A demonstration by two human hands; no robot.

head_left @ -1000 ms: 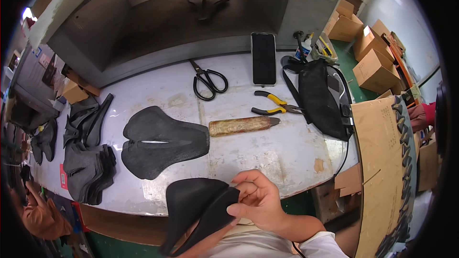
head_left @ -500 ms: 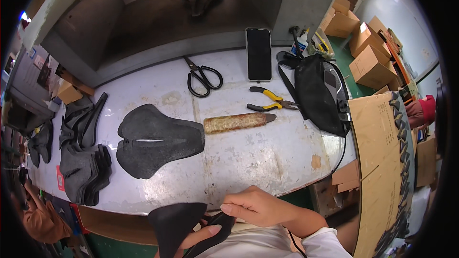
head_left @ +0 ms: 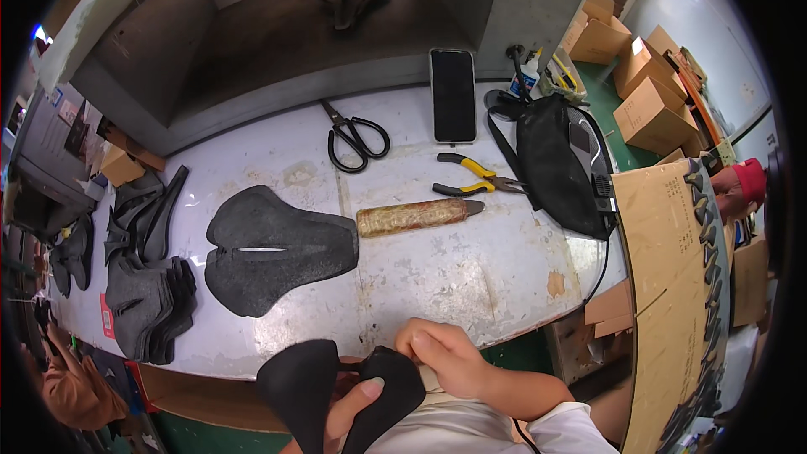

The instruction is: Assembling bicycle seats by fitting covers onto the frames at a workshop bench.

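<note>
A black bicycle saddle cover (head_left: 296, 382) with a split down its middle is held over the table's near edge. From beneath, my left hand (head_left: 351, 403) grips it, the thumb lying across the dark material at the split. The fingers of my right hand (head_left: 445, 359) are curled closed at the cover's far right edge; its fingertips are partly hidden. Beyond them on the table lies a flat, dark grey saddle-shaped piece (head_left: 290, 273) with a slot. A tool with a tape-wrapped handle (head_left: 412, 218) and a short dark tip lies against its narrow end.
Black-handled scissors (head_left: 357, 145), yellow-and-black pliers (head_left: 481, 173), a phone (head_left: 453, 97) and a black bag (head_left: 551, 168) lie farther back. Stacked grey saddle pieces (head_left: 153, 307) are on the left. A grey metal housing (head_left: 336, 59) borders the back, and cardboard (head_left: 660, 277) stands right.
The saddle cover has risen slightly and opened out, its right half now spread wider. My right hand has shifted a little right and up along its edge.
</note>
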